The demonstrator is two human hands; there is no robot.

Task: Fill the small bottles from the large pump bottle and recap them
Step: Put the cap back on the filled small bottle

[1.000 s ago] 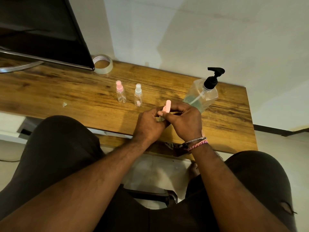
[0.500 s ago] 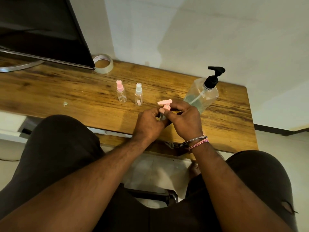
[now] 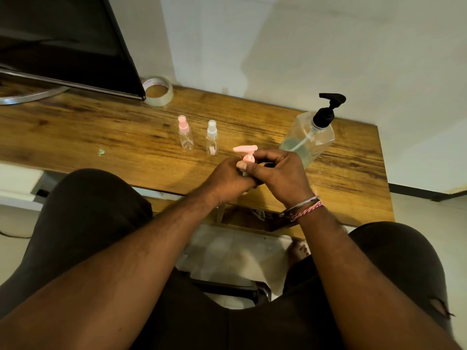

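Over the table's front edge my left hand [image 3: 228,179] wraps a small bottle whose body is hidden inside the fist. My right hand [image 3: 280,176] pinches the collar of its pink pump cap [image 3: 245,150], whose flat head points left above my fingers. Two more small clear bottles stand capped further back: one with a pink spray cap [image 3: 185,133], one with a white spray cap [image 3: 212,138]. The large clear pump bottle [image 3: 307,140] with a black pump head stands to the right, just behind my right hand.
A wooden table [image 3: 88,137] runs left to right against a white wall. A dark monitor [image 3: 63,41] on a metal stand sits at the back left, with a roll of clear tape [image 3: 158,90] beside it. My knees are below the table's front edge.
The pink pump cap has turned: its head pointed up and away a second ago and now lies flat, pointing left. Both hands stayed in place on the small bottle.
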